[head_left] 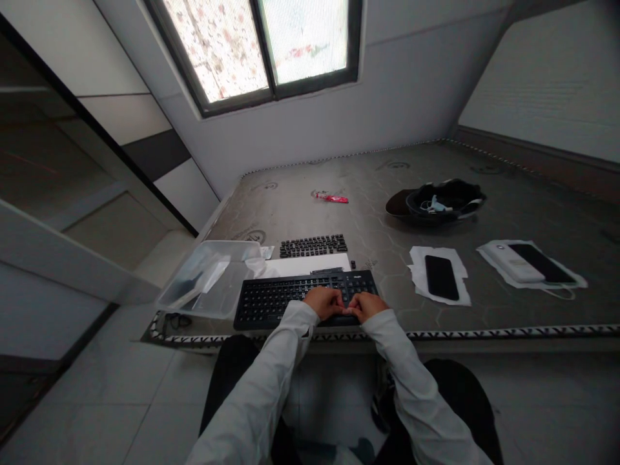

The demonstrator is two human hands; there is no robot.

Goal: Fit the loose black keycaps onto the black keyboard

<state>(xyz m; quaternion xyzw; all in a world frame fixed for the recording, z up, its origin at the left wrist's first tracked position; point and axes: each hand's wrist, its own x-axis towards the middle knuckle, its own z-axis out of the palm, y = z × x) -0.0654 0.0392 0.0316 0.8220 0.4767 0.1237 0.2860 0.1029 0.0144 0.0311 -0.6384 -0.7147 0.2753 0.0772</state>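
A black keyboard (271, 298) lies at the near edge of a grey patterned surface (368, 194). Both of my hands rest on its right half, close together. My left hand (325, 301) has its fingers curled down onto the keys. Beside it, almost touching, my right hand (364, 305) is curled the same way. Whether something small sits between the fingers is hidden. Behind the keyboard lie a white sheet (310, 264) and a block of loose black keycaps (313, 245).
A clear plastic tray (206, 278) sits left of the keyboard. To the right lie a black phone (441, 277) on white paper, then a white device and another dark phone (540, 263). A dark helmet (438, 201) and a red wrapper (332, 197) lie farther back.
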